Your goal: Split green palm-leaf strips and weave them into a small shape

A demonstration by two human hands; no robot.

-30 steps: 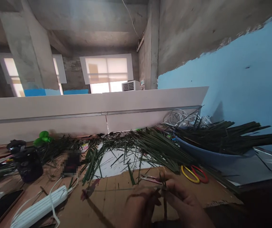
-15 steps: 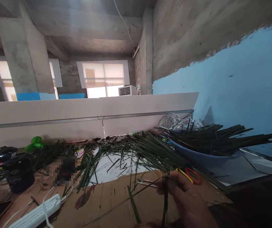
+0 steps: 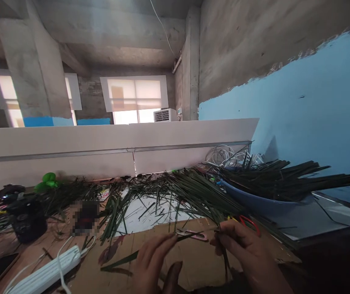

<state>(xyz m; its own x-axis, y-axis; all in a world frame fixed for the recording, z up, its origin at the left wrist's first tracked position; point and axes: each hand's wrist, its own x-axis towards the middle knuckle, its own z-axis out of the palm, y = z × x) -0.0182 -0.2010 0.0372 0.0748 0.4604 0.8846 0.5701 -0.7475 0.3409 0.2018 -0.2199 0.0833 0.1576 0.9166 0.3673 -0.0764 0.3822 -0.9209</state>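
My right hand (image 3: 244, 247) is closed in a pinch on dark green leaf strips (image 3: 226, 261), one of which hangs down below the fingers. Another narrow leaf strip (image 3: 190, 235) runs leftward from that pinch toward my left hand (image 3: 155, 259). The left fingers stretch over the strip, with the thumb apart below, and its far end shows left of the hand. Both hands are above a sheet of brown cardboard (image 3: 199, 261). Pink-handled scissors (image 3: 201, 235) lie between the hands, partly behind the strip. Scissors with red and yellow handles (image 3: 254, 226) are partly hidden behind my right hand.
Loose leaf strips (image 3: 190, 192) cover the back of the table. A blue basin (image 3: 263, 196) full of long leaves stands at the right. On the left are a white power strip (image 3: 52, 267), a black container (image 3: 26, 220) and a small green fan (image 3: 48, 181). A white partition (image 3: 175, 136) stands behind.
My left hand has come up from the bottom edge to the leaf strip, which now lies flatter. My right hand has shifted slightly right, still pinching the strips. The pink-handled scissors show more.
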